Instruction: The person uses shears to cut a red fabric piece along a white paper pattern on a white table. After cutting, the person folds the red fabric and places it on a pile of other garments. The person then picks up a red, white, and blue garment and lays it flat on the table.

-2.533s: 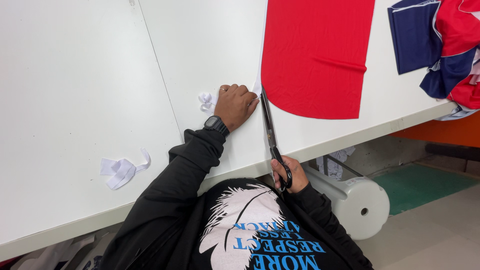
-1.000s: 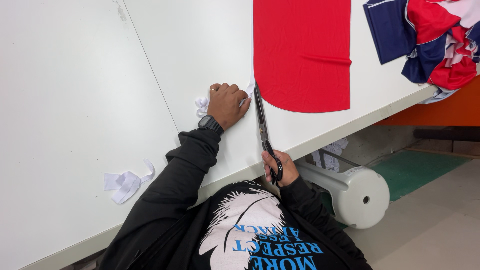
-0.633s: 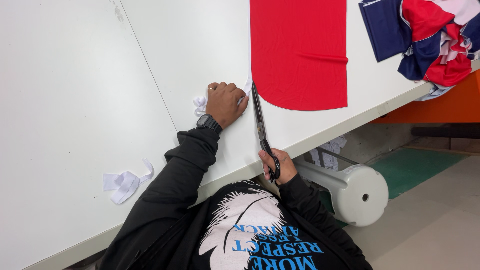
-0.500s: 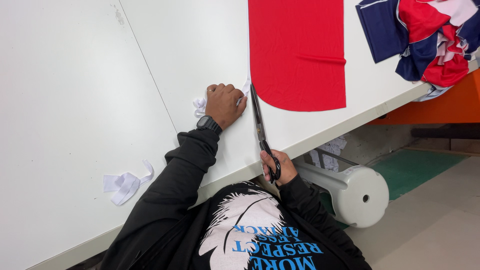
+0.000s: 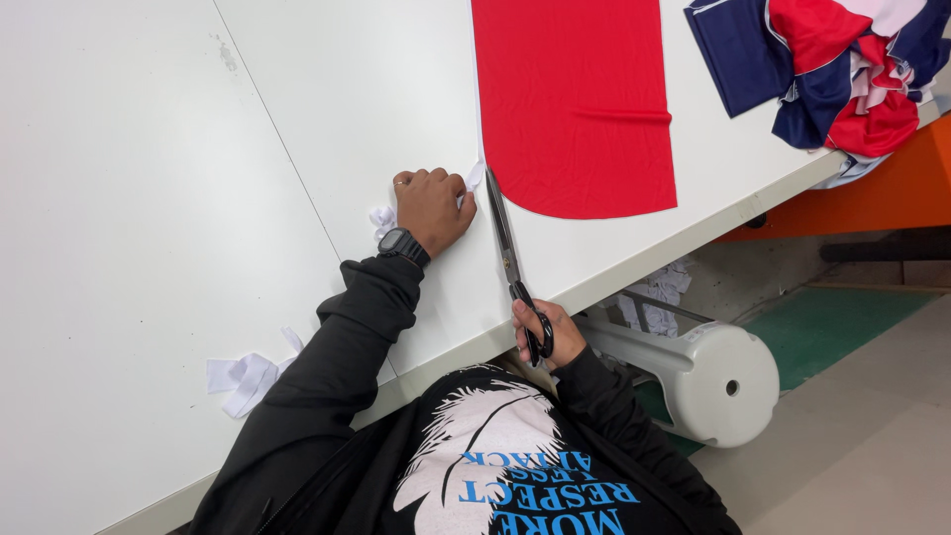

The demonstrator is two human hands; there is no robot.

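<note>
Head cam looked straight down at a white table [image 5: 149, 198], smooth and matte. Right hand [image 5: 543, 335] had its fingers curled through the black handles of long steel scissors [image 5: 510, 263], blades nearly shut, tip beside the rounded corner of a flat red fabric panel [image 5: 575, 109]. Left hand [image 5: 434, 206] was curled knuckles-down, pressing thin white cloth [image 5: 474, 176] just left of the blades. Honestly, those knuckles sat close enough to get nicked, and floppy cloth could bunch. Crumpled white scraps [image 5: 243, 376] and a red-navy fabric heap [image 5: 842, 69] lay around.
</note>
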